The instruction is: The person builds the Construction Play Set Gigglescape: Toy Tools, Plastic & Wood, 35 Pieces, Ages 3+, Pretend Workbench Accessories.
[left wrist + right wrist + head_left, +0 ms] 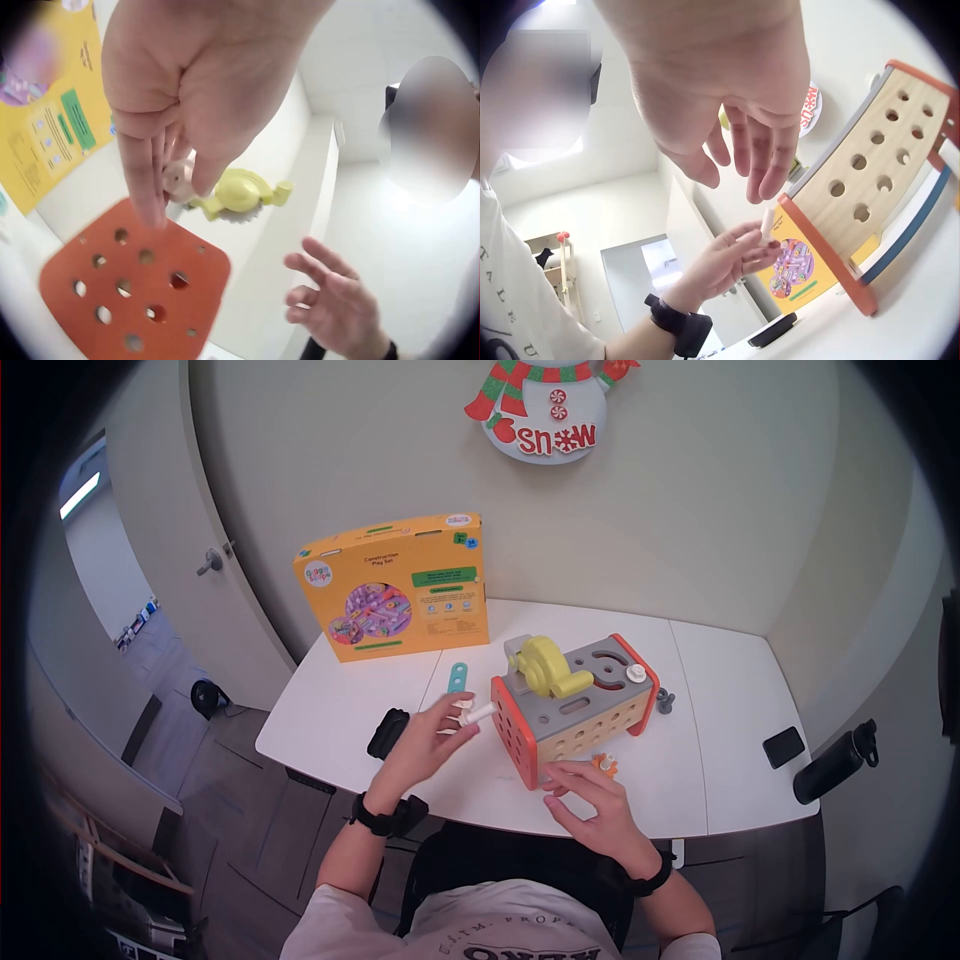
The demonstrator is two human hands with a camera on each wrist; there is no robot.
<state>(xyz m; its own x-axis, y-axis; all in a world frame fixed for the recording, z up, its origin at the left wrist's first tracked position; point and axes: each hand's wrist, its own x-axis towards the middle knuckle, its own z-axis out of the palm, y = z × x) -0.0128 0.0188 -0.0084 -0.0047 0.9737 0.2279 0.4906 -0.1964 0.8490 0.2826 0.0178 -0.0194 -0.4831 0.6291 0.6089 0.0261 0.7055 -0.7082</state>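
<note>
My left hand [428, 740] pinches a white toy bolt [481, 713] between thumb and fingers. Its shank points at the red end panel [135, 285] of a toy workbench [590, 715]; in the left wrist view the round bolt head [178, 180] shows between the fingers. This bench has a grey top and wooden sides with several holes. On top sits a yellow-green toy circular saw [545, 668], and another white bolt [636, 673] stands at the far right corner. Close to the bench's front side, my right hand [595, 805] holds nothing, its fingers loosely bent.
An orange piece [605, 764] lies by the bench's front, grey pieces [665, 701] to its right. A teal strip [457, 677] and a black case [388, 734] are on the left. The yellow box [400, 590] stands behind. A phone [783, 747] and bottle [836, 763] are far right.
</note>
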